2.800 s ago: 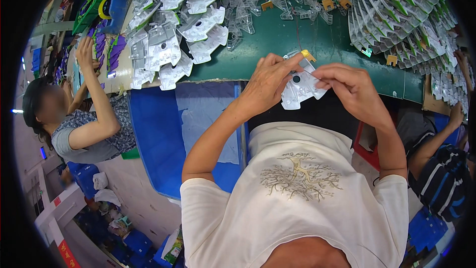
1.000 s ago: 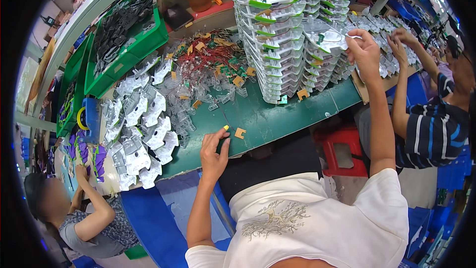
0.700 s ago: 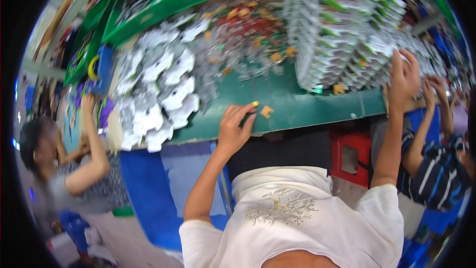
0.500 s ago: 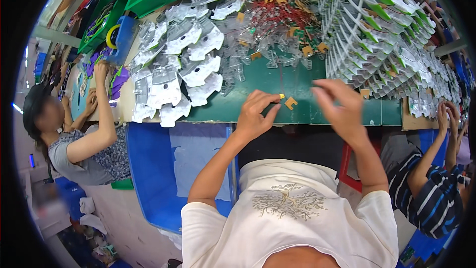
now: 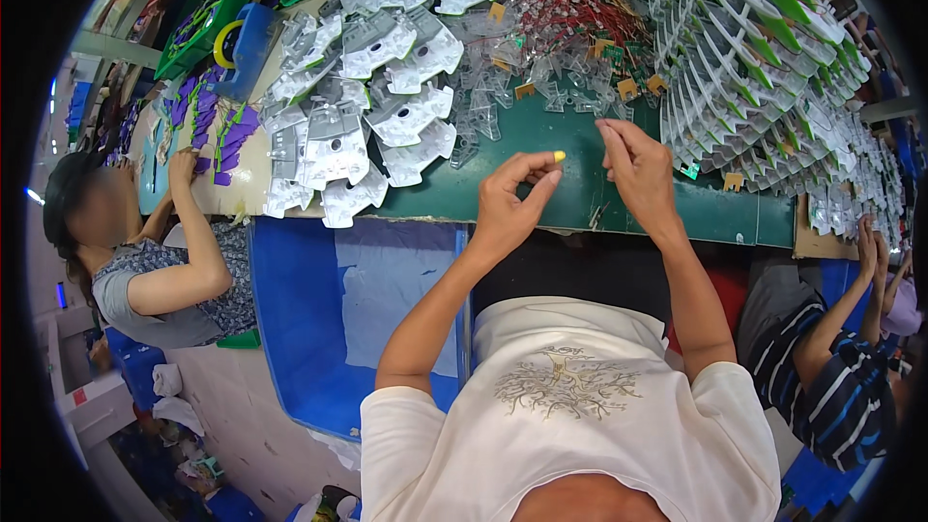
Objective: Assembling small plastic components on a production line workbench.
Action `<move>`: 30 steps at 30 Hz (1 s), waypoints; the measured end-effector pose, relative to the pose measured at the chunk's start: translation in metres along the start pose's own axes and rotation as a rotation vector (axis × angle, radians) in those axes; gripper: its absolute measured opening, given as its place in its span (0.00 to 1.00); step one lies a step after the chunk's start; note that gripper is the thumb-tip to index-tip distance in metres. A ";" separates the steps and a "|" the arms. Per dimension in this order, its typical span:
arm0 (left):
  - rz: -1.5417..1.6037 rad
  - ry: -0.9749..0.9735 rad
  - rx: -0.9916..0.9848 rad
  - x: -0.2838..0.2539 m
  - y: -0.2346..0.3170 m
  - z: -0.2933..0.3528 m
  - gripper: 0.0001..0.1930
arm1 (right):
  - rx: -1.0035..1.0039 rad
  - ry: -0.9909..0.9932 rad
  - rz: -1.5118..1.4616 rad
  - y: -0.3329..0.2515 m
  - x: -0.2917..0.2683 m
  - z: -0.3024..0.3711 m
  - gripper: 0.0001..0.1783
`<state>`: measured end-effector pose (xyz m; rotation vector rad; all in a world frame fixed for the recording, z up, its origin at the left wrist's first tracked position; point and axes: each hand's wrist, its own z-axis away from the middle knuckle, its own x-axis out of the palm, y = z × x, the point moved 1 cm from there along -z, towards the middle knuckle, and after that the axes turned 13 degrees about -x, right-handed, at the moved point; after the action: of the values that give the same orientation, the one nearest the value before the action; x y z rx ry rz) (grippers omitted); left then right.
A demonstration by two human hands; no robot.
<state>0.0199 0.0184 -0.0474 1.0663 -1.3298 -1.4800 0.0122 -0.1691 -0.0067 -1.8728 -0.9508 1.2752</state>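
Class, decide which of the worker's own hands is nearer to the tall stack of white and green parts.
Right. The right hand is by the near left side of the tall stack; the left hand is farther left, beyond the right hand.

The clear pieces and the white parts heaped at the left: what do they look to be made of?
Clear pieces: probably hard plastic, glossy; see-through, with bright glints. White parts: likely moulded plastic, smooth and slightly shiny, judging by their matching, thin-edged shapes.

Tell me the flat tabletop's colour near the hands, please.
The flat tabletop is dark green, clearest in the head view.
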 end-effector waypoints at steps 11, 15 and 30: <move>0.225 -0.210 -0.082 0.019 0.050 0.000 0.11 | -0.388 -0.100 0.150 -0.044 -0.034 0.043 0.07; 0.245 -0.187 -0.120 0.026 0.044 0.007 0.08 | -0.290 -0.082 0.015 -0.038 -0.037 0.049 0.08; 0.034 -0.019 0.012 0.032 0.053 0.015 0.07 | 0.179 -0.094 -0.543 -0.029 -0.036 0.048 0.06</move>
<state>-0.0004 -0.0118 0.0046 1.0345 -1.3647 -1.4622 -0.0481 -0.1789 0.0196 -1.3023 -1.2435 1.0739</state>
